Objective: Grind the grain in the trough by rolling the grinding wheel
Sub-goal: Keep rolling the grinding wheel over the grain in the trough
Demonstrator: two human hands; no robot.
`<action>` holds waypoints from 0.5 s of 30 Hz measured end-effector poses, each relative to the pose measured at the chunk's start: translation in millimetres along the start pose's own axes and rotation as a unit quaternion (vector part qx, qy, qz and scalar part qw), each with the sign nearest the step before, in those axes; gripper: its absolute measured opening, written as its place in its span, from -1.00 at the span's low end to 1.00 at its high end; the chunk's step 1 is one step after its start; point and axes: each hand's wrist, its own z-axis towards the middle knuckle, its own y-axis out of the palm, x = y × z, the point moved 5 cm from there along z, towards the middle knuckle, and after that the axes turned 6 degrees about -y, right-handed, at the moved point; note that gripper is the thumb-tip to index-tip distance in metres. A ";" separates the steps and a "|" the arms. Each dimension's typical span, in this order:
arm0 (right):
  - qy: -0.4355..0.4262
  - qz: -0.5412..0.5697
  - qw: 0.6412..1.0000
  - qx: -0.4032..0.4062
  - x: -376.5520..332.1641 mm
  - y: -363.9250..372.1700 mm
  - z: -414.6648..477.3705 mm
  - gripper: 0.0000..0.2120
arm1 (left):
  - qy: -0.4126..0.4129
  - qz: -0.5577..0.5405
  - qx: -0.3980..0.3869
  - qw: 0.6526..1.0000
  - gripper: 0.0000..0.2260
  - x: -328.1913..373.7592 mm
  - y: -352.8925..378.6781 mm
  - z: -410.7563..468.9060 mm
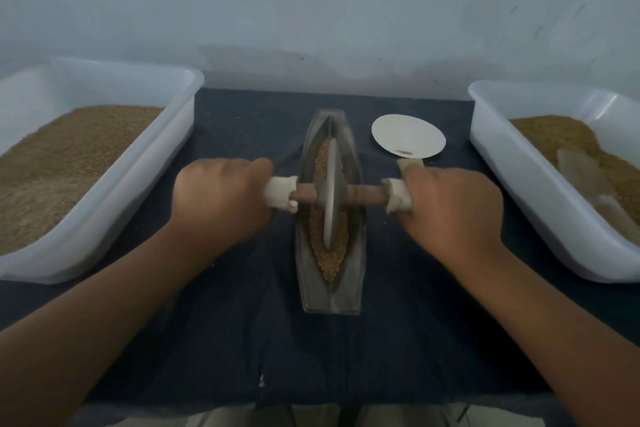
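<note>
A boat-shaped grey metal trough (pixel 351 263) lies lengthwise in the middle of the dark cloth, with brown grain (pixel 337 250) along its groove. The thin metal grinding wheel (pixel 331 194) stands upright in the groove, about midway along. A wooden axle (pixel 367 196) runs through it, with white-wrapped ends. My left hand (pixel 221 198) grips the left wrapped handle (pixel 280 192). My right hand (pixel 450 215) grips the right wrapped handle (pixel 398 194). Both hands sit level on either side of the trough.
A white plastic tub (pixel 166 149) of brown grain stands at the left. Another white tub (pixel 512 177) at the right holds grain and a pale scoop (pixel 585 177). A white paper plate (pixel 408 135) lies behind my right hand. The wall is close behind.
</note>
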 end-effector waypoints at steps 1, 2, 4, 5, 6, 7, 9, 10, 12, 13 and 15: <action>0.000 0.002 1.000 -0.001 -1.0 -2.0 -5.2 -0.64 | 0.008 0.000 -0.002 1.000 -0.66 -0.3 -0.5 -0.8; 0.000 0.008 1.000 -0.002 -1.1 -2.2 -6.8 -0.63 | 0.012 0.002 -0.006 1.000 -0.65 -1.0 1.3 1.4; 0.004 0.017 1.000 0.001 0.3 2.1 1.5 -0.64 | 0.003 0.010 -0.016 1.000 -0.65 -3.0 9.4 12.6; 0.009 0.017 1.000 0.000 1.6 5.9 10.7 -0.63 | -0.009 0.016 -0.019 1.000 -0.64 -4.2 14.5 20.0; 0.015 0.013 1.000 -0.001 3.1 10.2 22.2 -0.61 | -0.024 0.022 -0.022 0.999 -0.64 -5.4 19.9 27.3; 0.016 0.005 1.000 -0.002 4.4 14.6 34.6 -0.57 | -0.037 0.023 -0.024 0.999 -0.65 -6.9 25.0 34.1; 0.016 -0.012 1.000 0.001 6.5 20.7 58.0 -0.52 | -0.057 0.010 -0.028 0.998 -0.68 -9.3 34.3 42.9; 0.016 -0.017 1.000 0.004 7.2 21.2 66.6 -0.51 | -0.063 -0.001 -0.030 0.998 -0.69 -10.4 37.6 44.5; 0.017 -0.019 1.000 0.002 8.1 18.9 74.6 -0.52 | -0.069 -0.011 -0.032 0.997 -0.67 -11.1 39.1 43.3; 0.017 -0.018 1.000 -0.002 8.0 16.6 73.6 -0.52 | -0.070 -0.007 -0.032 0.997 -0.66 -10.8 37.2 40.9; 0.011 -0.011 1.000 -0.014 5.6 11.6 63.3 -0.54 | -0.063 0.001 -0.030 0.998 -0.63 -9.0 29.7 32.8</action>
